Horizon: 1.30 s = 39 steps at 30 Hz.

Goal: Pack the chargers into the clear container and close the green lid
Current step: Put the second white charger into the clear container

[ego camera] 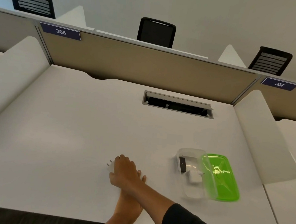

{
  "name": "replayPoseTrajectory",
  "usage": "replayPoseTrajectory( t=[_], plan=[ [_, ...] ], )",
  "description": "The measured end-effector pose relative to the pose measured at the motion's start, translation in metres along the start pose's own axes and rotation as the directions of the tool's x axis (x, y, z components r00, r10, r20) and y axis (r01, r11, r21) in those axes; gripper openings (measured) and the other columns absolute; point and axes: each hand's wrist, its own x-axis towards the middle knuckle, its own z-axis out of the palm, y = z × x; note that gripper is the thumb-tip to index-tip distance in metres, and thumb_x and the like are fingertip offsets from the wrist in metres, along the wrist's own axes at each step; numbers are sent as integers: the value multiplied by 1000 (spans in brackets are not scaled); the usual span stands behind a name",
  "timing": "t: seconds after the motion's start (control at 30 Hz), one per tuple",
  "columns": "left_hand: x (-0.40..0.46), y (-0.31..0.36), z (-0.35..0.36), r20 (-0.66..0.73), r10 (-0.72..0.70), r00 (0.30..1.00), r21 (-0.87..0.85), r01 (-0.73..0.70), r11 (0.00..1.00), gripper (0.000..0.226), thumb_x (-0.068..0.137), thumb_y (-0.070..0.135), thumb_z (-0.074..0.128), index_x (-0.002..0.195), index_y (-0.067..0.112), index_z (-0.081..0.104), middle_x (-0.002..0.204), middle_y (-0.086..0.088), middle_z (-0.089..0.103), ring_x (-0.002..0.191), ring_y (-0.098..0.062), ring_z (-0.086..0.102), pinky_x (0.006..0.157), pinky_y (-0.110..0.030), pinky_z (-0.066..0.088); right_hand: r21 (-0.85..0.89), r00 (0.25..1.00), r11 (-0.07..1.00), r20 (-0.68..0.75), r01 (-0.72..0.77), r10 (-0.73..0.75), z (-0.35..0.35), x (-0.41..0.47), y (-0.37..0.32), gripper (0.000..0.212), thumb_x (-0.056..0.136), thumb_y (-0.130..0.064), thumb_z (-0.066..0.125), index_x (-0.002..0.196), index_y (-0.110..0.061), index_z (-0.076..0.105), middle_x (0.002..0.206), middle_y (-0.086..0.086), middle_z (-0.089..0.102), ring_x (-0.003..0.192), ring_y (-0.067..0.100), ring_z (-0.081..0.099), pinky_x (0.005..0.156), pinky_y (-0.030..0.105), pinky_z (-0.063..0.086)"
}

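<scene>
Head view looks down on a white table [72, 124] with my two arms crossed near its front edge. My right hand [124, 169], coming from the dark sleeve [185, 221], reaches over to the left and lies on a white charger [111, 166], fingers curled down around it; only the charger's corner and two prongs stick out past the knuckles, so I judge this is a grasp forming for the lift, though I cannot tell whether the fingers are truly clamped. My left hand [136, 195] passes under the right forearm and seems to lie flat on the table with fingers spread, two fingertips peeking out on the right side; most of it is covered, so its pose is partly a guess, and it holds nothing that I can see. Well apart to the right sits the clear container [193, 190], open, with the green lid [221, 178] tilted over its right side, probably left that way to keep the opening free for loading. Inside already lie a white charger block [194, 177] and a dark charger [182, 165] against the left wall. The clear walls are hard to trace against the white table, and I cannot tell whether the lid is hinged to the rim or just leaning on it. The charger's body under my hand is hidden.
</scene>
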Motion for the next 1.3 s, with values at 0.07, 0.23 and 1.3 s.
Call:
replayPoseTrajectory(
  t=[0.07, 0.23, 1.3],
  plan=[
    [4, -13, 8, -113, 169, 979, 172, -148, 974, 69, 107, 56, 34, 168, 32, 15, 175, -1, 23, 160, -22, 26, 131, -44, 22, 8, 999, 1000, -36, -4, 4, -16, 1, 9, 43, 91, -33, 68, 123, -6, 57, 124, 13, 61, 114, 33, 58, 95, 47, 50],
    [9, -28, 17, -54, 246, 968, 492, -188, 850, 78, 105, 66, 35, 163, 14, 38, 172, -13, 26, 159, -35, 29, 123, -63, 17, -19, 988, 1000, -154, -16, 12, -58, -7, 50, 49, 89, -45, 65, 124, -12, 59, 124, 7, 63, 116, 29, 57, 89, 44, 53],
    [11, -32, 20, -13, 265, 964, 584, -207, 785, 85, 103, 69, 34, 169, 19, 17, 178, -11, 8, 164, -31, 8, 125, -60, 10, -308, 960, 949, 239, -70, 148, -93, -120, 263, 62, 67, -45, 83, 123, -23, 71, 118, 2, 64, 109, 23, 59, 94, 36, 46]
  ],
)
